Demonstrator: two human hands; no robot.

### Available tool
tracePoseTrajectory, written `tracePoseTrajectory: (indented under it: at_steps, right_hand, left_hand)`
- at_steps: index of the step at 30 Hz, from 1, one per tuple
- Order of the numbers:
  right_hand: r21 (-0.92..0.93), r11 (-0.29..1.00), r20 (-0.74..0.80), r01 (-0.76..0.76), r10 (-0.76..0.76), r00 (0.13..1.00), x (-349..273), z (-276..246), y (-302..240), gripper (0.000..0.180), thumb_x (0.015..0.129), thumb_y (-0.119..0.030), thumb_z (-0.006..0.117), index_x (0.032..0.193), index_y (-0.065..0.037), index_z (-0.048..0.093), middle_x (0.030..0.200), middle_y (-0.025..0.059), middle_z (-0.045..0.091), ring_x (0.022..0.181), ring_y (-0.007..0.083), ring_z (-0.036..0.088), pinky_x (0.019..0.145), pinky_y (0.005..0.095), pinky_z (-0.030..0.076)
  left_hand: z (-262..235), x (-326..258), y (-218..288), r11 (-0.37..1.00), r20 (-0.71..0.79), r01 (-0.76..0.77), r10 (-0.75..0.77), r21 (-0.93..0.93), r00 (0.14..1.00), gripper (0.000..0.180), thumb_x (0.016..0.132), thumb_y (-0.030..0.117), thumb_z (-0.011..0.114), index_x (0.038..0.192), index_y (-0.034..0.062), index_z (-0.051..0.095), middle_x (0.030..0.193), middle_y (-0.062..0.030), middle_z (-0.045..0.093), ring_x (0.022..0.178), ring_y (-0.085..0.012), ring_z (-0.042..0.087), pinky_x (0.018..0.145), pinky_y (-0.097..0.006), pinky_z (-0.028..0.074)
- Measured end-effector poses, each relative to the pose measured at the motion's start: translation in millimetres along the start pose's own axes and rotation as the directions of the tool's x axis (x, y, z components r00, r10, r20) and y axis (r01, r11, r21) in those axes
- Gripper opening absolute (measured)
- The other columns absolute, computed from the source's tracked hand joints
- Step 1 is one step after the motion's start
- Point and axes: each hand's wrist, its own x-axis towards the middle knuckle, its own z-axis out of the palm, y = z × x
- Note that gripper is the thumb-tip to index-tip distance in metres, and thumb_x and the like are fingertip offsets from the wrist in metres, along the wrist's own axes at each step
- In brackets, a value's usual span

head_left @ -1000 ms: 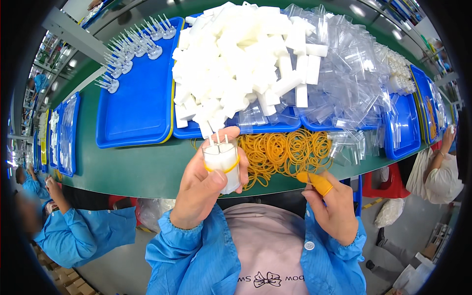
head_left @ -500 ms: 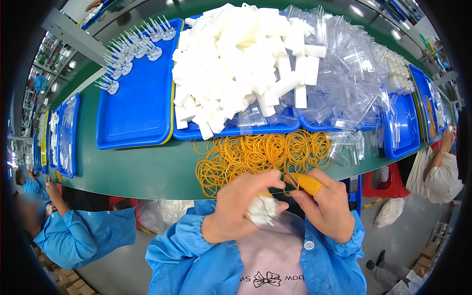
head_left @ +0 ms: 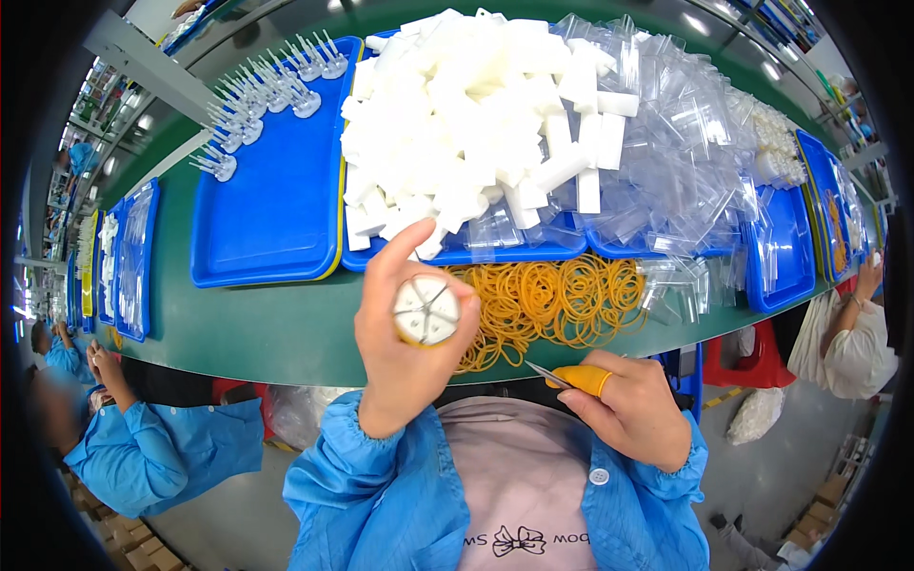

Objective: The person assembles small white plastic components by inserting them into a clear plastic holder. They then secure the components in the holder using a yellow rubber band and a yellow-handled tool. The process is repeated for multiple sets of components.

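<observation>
My left hand (head_left: 405, 343) is closed around a round bundle of white foam pieces (head_left: 427, 311) held by a yellow rubber band, its end face turned up toward me. My right hand (head_left: 633, 411) rests near the table's front edge, wearing a yellow finger cot (head_left: 583, 380) and pinching a thin metal tool (head_left: 545, 372). A loose heap of yellow rubber bands (head_left: 552, 300) lies on the green table just beyond both hands. Behind it a big pile of white foam blocks (head_left: 476, 114) fills a blue tray (head_left: 514, 252).
A blue tray (head_left: 267, 209) at the left carries several finished bundles (head_left: 267, 86) along its far edge. Clear plastic bags (head_left: 676, 162) are heaped at the right, with more blue trays (head_left: 785, 257) beyond. Other people in blue sleeves (head_left: 143, 447) and white (head_left: 857, 343) sit on either side.
My left hand has lifted the bundle from my lap up in front of the table edge and turned its end toward me. My right hand has drawn apart to the right.
</observation>
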Motion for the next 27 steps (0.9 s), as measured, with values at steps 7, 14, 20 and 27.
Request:
tracePoseTrajectory:
  at_steps: [7,14,20,27]
  right_hand:
    - [0.257,0.966,-0.377,0.003,0.097,0.921,0.5,4.9,-0.8,0.01,0.079,-0.007,0.065,0.087,-0.002,0.064,0.08,0.0109,0.06,0.064,0.0241,0.059,0.055,0.0294,0.046]
    - [0.113,0.993,-0.216,0.013,0.012,0.976,4.5,25.4,1.5,0.013,0.076,-0.005,0.067,0.089,-0.001,0.064,0.089,0.0117,0.061,0.068,0.0238,0.061,0.059,0.0303,0.048]
    - [0.184,0.982,-0.334,0.035,0.029,0.942,5.9,20.1,-0.9,0.012,0.075,-0.002,0.068,0.086,0.001,0.065,0.086,0.0118,0.063,0.067,0.0216,0.061,0.059,0.028,0.049]
    - [0.78,0.575,-0.457,0.246,0.256,0.852,7.7,13.4,-14.8,0.013,0.078,0.001,0.063,0.09,0.006,0.063,0.086,0.0129,0.062,0.07,0.0136,0.059,0.059,0.0227,0.045]
  left_hand:
    - [-19.2,-3.7,-4.2,0.937,-0.04,-0.183,0.204,0.299,0.978,0.07,0.065,-0.001,0.075,0.126,-0.0007,0.042,0.122,-0.015,0.046,0.104,-0.0248,0.052,0.071,-0.028,0.049]
    - [-30.7,-18.9,3.7,0.761,0.195,0.283,-0.207,-0.583,0.959,0.057,0.068,0.0,0.066,0.117,0.0032,0.037,0.103,-0.0084,0.045,0.081,-0.0144,0.055,0.066,-0.024,0.047]
    - [-28.8,-27.8,2.9,0.838,0.398,0.388,-0.229,-0.384,0.888,0.065,0.068,0.022,0.082,0.121,0.0024,0.05,0.108,-0.0062,0.055,0.098,-0.0114,0.055,0.086,-0.024,0.043]
    - [-9.5,-36.9,8.1,0.91,0.624,0.361,-0.162,-0.205,0.764,0.067,0.07,0.028,0.079,0.125,0.0053,0.048,0.112,-0.0097,0.059,0.1,-0.0197,0.059,0.084,-0.029,0.045]
